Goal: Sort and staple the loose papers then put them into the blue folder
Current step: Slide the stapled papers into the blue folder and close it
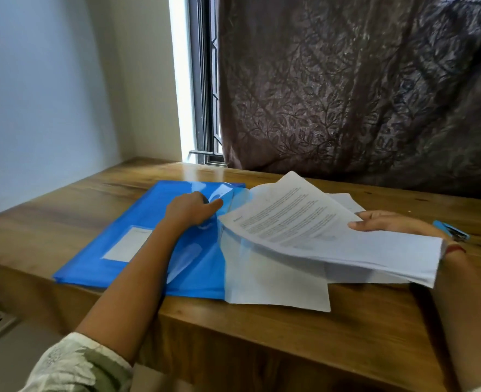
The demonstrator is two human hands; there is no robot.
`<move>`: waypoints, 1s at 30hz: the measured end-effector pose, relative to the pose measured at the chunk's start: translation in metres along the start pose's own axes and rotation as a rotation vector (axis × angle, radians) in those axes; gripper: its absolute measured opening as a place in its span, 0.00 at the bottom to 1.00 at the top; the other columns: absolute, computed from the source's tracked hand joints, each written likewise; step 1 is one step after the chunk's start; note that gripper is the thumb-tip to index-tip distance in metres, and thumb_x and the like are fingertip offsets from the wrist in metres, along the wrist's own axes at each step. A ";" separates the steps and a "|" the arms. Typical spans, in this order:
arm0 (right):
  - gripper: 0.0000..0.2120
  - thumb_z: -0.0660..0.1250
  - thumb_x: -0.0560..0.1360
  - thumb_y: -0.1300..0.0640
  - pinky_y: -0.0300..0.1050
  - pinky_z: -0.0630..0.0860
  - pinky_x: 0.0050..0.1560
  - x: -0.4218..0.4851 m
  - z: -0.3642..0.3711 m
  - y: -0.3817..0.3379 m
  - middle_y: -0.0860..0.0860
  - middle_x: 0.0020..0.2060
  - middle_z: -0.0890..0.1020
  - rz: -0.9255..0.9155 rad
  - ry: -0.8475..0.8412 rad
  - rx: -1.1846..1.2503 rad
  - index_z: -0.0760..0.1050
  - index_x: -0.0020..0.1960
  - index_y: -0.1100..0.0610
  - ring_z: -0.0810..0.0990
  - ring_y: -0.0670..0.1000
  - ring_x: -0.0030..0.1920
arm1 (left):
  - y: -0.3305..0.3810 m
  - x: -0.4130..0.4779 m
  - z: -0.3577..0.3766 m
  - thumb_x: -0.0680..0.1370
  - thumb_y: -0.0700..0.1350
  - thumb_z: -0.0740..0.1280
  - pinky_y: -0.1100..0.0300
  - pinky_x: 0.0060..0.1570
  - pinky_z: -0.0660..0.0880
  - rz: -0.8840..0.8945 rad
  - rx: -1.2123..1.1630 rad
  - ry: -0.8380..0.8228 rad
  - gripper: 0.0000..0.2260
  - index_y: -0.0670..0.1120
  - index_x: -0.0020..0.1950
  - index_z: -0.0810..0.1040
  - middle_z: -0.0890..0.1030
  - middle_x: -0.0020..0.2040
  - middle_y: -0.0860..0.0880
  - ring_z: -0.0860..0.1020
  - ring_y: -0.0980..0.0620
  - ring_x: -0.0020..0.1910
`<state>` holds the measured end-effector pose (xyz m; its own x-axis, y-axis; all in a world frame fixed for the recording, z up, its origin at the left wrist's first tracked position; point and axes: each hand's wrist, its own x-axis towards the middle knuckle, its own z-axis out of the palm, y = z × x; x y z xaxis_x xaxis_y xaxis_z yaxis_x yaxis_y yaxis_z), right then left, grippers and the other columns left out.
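On a wooden desk (261, 321), the left hand (191, 210) pinches open the blue folder (137, 222) at its right-hand mouth. The right hand (389, 223) clasps the paper stack (304, 222) just beside it, its long axis aimed leftward at the opening.

One view: head cam, worn on me, wide-angle. Faces forward and down over the desk (261, 329) toward the window (202, 80) and curtain (360, 80), wall (35, 94) at left. Close range: my forearms cross the bottom edge, left hand (189, 207) on the folder (137, 222) and right hand (386, 222) holding the papers (318, 230) sit mid-frame. Desk front edge is nearest.
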<state>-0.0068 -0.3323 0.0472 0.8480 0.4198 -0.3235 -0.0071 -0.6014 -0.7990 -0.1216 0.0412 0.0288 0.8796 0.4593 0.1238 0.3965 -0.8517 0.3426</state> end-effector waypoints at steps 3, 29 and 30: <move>0.37 0.85 0.49 0.42 0.59 0.75 0.62 0.006 0.004 0.000 0.53 0.55 0.84 -0.019 -0.093 0.076 0.82 0.55 0.51 0.82 0.58 0.56 | -0.001 -0.002 -0.002 0.81 0.60 0.56 0.56 0.49 0.68 0.008 -0.038 -0.005 0.20 0.45 0.46 0.77 0.81 0.51 0.43 0.74 0.46 0.46; 0.05 0.64 0.79 0.53 0.52 0.81 0.50 0.032 0.101 -0.027 0.49 0.53 0.82 -0.260 0.291 0.241 0.76 0.54 0.46 0.83 0.55 0.48 | 0.034 -0.054 -0.019 0.73 0.61 0.69 0.58 0.52 0.67 0.131 0.290 -0.381 0.32 0.48 0.72 0.66 0.73 0.66 0.47 0.73 0.49 0.61; 0.04 0.64 0.80 0.54 0.53 0.81 0.51 0.032 0.103 -0.027 0.49 0.53 0.82 -0.272 0.302 0.252 0.76 0.53 0.46 0.83 0.55 0.49 | 0.037 -0.059 -0.019 0.73 0.60 0.70 0.58 0.51 0.68 0.149 0.331 -0.341 0.31 0.48 0.71 0.67 0.74 0.64 0.47 0.73 0.49 0.59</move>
<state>-0.0342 -0.2333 0.0064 0.9528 0.3001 0.0464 0.1398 -0.2977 -0.9444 -0.1643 -0.0122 0.0520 0.9470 0.2648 -0.1817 0.2734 -0.9616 0.0235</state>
